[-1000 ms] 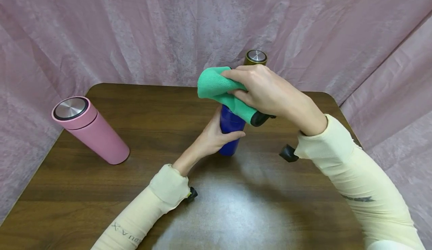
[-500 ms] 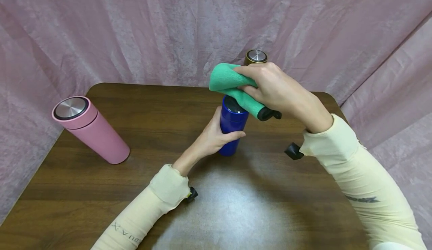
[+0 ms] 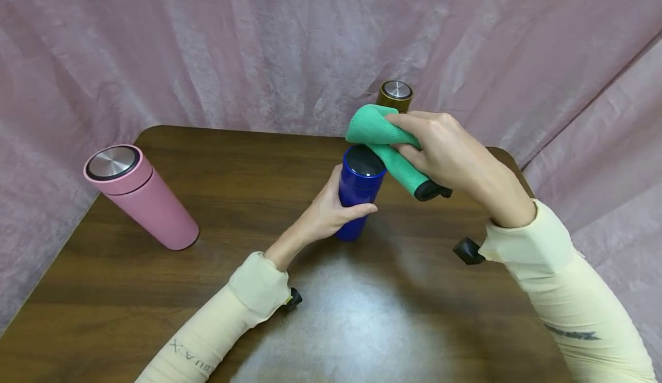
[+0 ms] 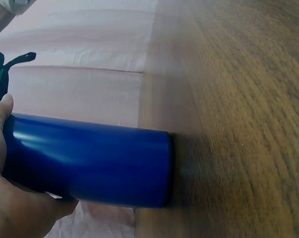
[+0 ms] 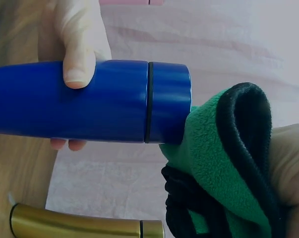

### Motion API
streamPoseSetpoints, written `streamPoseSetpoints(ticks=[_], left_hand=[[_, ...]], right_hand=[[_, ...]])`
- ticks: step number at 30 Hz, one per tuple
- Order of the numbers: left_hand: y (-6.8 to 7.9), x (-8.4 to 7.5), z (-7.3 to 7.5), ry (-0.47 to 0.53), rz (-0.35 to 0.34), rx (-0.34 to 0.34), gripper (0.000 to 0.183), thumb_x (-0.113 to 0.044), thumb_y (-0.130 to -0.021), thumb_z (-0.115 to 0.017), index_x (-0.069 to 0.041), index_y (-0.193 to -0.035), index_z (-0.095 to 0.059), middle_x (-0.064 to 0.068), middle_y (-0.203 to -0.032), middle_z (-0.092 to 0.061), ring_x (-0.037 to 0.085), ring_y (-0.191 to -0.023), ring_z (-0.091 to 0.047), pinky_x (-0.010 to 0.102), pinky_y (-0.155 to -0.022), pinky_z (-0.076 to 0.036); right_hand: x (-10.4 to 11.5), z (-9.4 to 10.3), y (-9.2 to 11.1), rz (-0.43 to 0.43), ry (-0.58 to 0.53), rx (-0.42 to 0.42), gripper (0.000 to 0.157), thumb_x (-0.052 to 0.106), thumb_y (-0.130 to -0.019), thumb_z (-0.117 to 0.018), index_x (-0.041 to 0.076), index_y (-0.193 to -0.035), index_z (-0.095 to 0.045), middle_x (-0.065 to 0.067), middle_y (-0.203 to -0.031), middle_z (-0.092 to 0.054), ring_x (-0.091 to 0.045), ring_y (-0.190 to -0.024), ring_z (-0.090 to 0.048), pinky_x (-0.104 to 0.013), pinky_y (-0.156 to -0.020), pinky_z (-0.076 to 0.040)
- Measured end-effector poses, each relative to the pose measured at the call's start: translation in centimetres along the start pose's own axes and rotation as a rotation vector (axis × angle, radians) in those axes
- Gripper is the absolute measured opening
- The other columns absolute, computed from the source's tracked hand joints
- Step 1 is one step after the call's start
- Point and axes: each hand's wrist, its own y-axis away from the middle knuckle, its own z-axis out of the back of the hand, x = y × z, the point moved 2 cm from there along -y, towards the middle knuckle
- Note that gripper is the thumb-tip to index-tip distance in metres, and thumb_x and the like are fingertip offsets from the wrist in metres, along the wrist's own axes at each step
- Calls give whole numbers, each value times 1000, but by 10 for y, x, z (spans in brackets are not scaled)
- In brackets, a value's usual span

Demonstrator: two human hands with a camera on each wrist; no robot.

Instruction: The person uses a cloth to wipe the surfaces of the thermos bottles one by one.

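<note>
A blue thermos bottle (image 3: 357,187) with a dark lid top stands upright on the wooden table (image 3: 248,199). My left hand (image 3: 331,207) grips it around the middle, thumb across the near side; in the right wrist view fingertips show on its other side. Between the fingers and thumb of my right hand (image 3: 445,147) is a folded green cloth (image 3: 380,127) with black edging. The cloth lies against the rim of the bottle's lid (image 5: 171,101), on its right side. In the left wrist view the bottle's base (image 4: 164,168) rests on the tabletop.
To the left stands a pink thermos bottle (image 3: 150,205) with a silver lid top. A gold thermos bottle (image 3: 395,98) stands behind my right hand, partly hidden. Pink curtains (image 3: 233,49) hang right behind the table's far edge.
My right hand has moved to the right with the cloth, off the top of the blue bottle's lid, which now shows. My left hand keeps its grip in the same place.
</note>
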Motion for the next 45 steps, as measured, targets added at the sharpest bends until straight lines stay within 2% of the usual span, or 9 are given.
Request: streamPoseSetpoints(ticks=[3,9,17,22,28,33,38,42,45], left_hand=[[-1,0,-1,3,-7,4,88,-25,-90,-82,-13,-157,-25,8,-141,-51,26,-124,-56,51,-106,-45],[-1,-1,-2,12,-4,-2,85,-23,-90,-82,-14,-155,-27,8,-139,-52,27,-122,-57,51,-105,-45],[-1,-1,-2,17,-17,-4,83,-21,-90,-82,-13,-153,-29,9,-139,-52,27,-122,-57,51,-106,-44],[-1,-1,-2,9,-20,-10,83,-21,-89,-83,-13,-152,-30,9,-137,-54,27,-121,-58,51,-105,-45],[-1,0,-1,17,-3,-8,83,-24,-88,-83,-14,-152,-30,9,-135,-55,28,-119,-59,52,-104,-46],[-1,-1,-1,12,7,-7,83,-23,-89,-83,-15,-152,-30,9,-136,-55,28,-120,-58,52,-104,-46],[-1,-1,-1,-7,10,6,84,-25,-90,-83,-16,-153,-28,9,-138,-53,28,-122,-57,53,-103,-46],[-1,-2,0,-20,-20,21,85,-25,-91,-82,-15,-154,-26,9,-139,-51,27,-124,-55,53,-103,-46],[-2,-1,0,-5,-72,36,85,-19,-92,-82,-15,-155,-25,9,-141,-50,26,-125,-54,51,-103,-46]], right_hand=[[1,2,9,6,26,-22,24,-7,-94,-61,3,-115,-66,-9,-90,-63,-23,-78,-55,-41,-71,-49],[6,5,25,27,53,-41,28,-10,-91,-59,4,-115,-65,-5,-85,-57,-20,-73,-51,-37,-66,-46],[13,7,48,78,60,-67,37,-11,-88,-67,9,-120,-65,-1,-85,-55,-15,-67,-48,-33,-60,-45],[18,7,57,82,76,-63,39,-10,-87,-69,10,-120,-64,-1,-90,-58,-14,-70,-50,-33,-60,-45],[23,9,62,92,89,-59,37,-8,-89,-66,9,-122,-64,-3,-97,-63,-15,-74,-55,-34,-63,-49],[31,11,64,111,88,-68,43,-8,-88,-66,7,-128,-64,-7,-105,-67,-18,-78,-61,-38,-67,-54],[40,11,63,134,69,-70,42,-7,-89,-66,6,-129,-65,-7,-109,-68,-18,-80,-63,-38,-68,-55],[47,9,58,164,38,-73,42,-8,-89,-65,6,-129,-65,-7,-112,-69,-18,-84,-63,-38,-71,-55],[51,7,52,190,19,-76,42,-6,-90,-66,5,-130,-66,-8,-114,-69,-19,-88,-65,-39,-74,-56]])
